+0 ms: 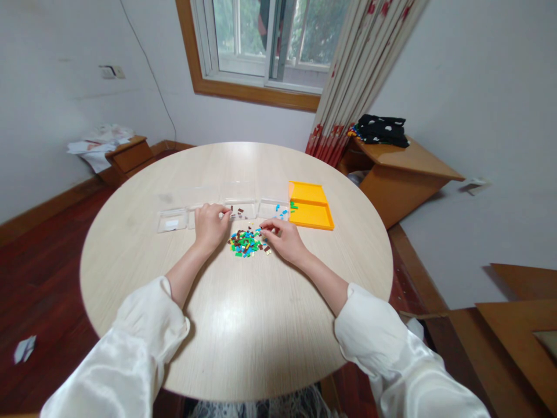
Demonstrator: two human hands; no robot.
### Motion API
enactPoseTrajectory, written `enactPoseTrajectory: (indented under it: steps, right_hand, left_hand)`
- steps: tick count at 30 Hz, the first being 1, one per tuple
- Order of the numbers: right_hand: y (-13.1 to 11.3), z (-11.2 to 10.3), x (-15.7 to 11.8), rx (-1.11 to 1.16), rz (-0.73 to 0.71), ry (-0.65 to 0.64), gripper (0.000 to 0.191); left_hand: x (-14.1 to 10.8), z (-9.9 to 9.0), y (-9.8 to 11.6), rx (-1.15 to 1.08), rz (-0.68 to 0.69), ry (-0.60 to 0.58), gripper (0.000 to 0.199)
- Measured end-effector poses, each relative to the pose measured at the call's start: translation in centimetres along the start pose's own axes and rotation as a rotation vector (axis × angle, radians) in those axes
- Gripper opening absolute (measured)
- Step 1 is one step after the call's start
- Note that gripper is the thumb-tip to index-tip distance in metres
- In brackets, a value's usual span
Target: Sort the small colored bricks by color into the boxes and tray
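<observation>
A heap of small toy building bricks (pixel 246 242) in green, blue, brown, yellow and cream lies on the round table. My right hand (pixel 285 238) is at the heap's right edge, thumb and forefinger pinched; whatever they hold is too small to make out. Over the clear boxes, my left hand (pixel 210 225) has its fingertips pressed together beside the clear box with brown bricks (pixel 241 211). Any piece in that pinch cannot be told apart. To the right, another clear box (pixel 266 210) contains blue bricks. A few green bricks (pixel 294 205) lie in the open yellow box (pixel 319 216).
Another clear box (pixel 173 222) with a white label stands at the left of the row, lid raised. The pale round table (pixel 243 325) has its far edge toward the window. Wooden stands flank it, one bearing papers (pixel 102 139), the other a black cloth (pixel 383 129).
</observation>
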State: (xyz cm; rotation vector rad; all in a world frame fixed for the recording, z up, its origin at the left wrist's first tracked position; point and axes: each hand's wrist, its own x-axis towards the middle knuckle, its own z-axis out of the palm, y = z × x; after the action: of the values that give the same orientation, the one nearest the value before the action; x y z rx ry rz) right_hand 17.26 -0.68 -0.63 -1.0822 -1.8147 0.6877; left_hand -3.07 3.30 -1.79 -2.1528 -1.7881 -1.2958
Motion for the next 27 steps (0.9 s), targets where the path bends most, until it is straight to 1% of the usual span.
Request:
enactPoseTrajectory:
  steps: [4, 7, 9, 11, 14, 17, 21, 27]
  right_hand:
    - [-0.1, 0.0, 0.0, -0.002, 0.000, 0.004, 0.012]
    - [-0.2, -0.1, 0.0, -0.005, -0.010, 0.016, 0.014]
    - [-0.1, -0.1, 0.0, -0.008, -0.004, 0.022, 0.014]
    - [0.0, -0.1, 0.1, -0.008, 0.009, 0.031, 0.015]
    - [0.3, 0.0, 0.2, 0.006, 0.019, 0.051, 0.018]
    - [0.5, 0.0, 0.3, 0.049, 0.032, 0.065, 0.021]
    - [0.6, 0.2, 0.3, 0.095, 0.045, 0.052, 0.023]
    - [0.5, 0.4, 0.3, 0.107, 0.030, 0.011, 0.022]
  left_hand:
    - [0.0, -0.1, 0.1, 0.010, -0.017, -0.023, 0.016]
    - [0.0, -0.5, 0.6, 0.002, -0.010, -0.024, 0.018]
    - [-0.1, -0.8, 1.3, -0.033, 0.035, -0.029, 0.019]
    - [-0.3, -1.2, 2.2, -0.097, 0.129, -0.049, 0.017]
    - [-0.7, -1.5, 3.5, -0.204, 0.299, -0.125, 0.013]
    - [-1.2, -1.5, 4.4, -0.267, 0.403, -0.172, 0.018]
    - [-1.4, -1.3, 4.7, -0.268, 0.427, -0.188, 0.020]
    - [-1.4, -1.3, 4.7, -0.263, 0.446, -0.170, 0.019]
